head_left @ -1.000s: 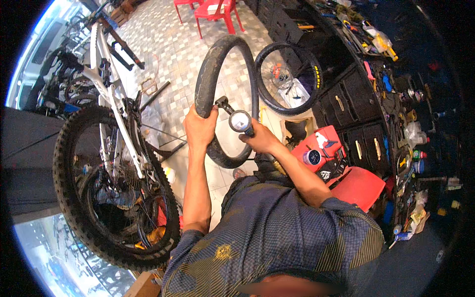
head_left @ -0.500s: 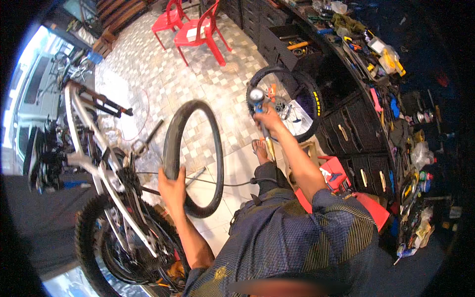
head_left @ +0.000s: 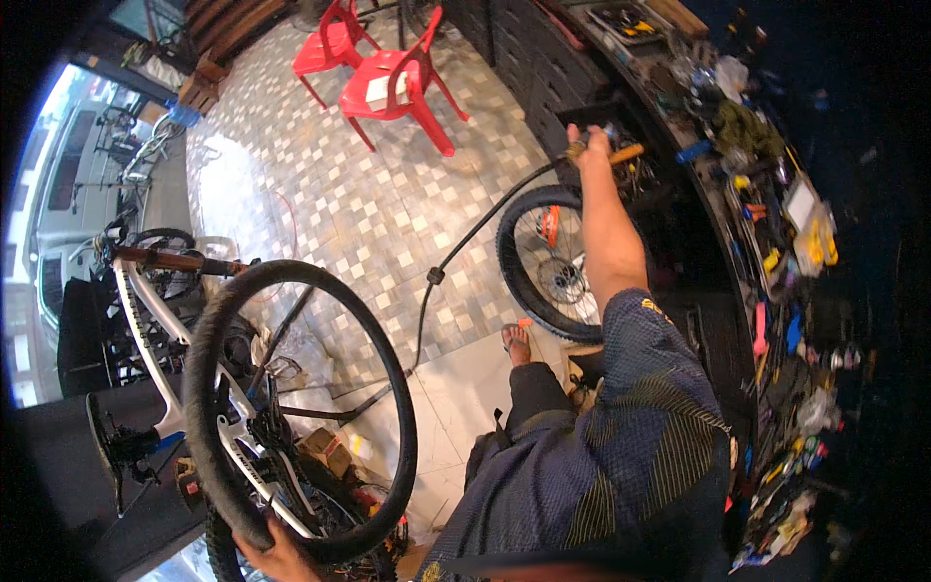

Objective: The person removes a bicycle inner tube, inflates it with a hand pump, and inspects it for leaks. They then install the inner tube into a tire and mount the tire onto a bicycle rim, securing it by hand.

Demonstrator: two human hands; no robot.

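A smooth black inner tube (head_left: 202, 427), filled out into a ring, stands in front of the white bicycle frame (head_left: 160, 373). My left hand (head_left: 276, 555) grips its lower edge at the bottom of the view. Far off to the right, my stretched-out right hand (head_left: 590, 147) is over an open drawer, closed around the tire inflator, which the fingers mostly hide. A black air hose (head_left: 485, 215) runs from that hand down past the tube toward the bicycle.
A bicycle wheel (head_left: 517, 276) with a knobby tire leans by the dark drawer cabinet (head_left: 504, 48). Tools and bags crowd the workbench (head_left: 766, 209) on the right. Two red plastic chairs (head_left: 422, 107) stand on the tiled floor (head_left: 291, 160). My foot (head_left: 517, 341) is near the wheel.
My right hand has moved up and right with the inflator, from above the wheel to the drawer, stretching the hose. My left hand has brought the inner tube down and left, nearer to me.
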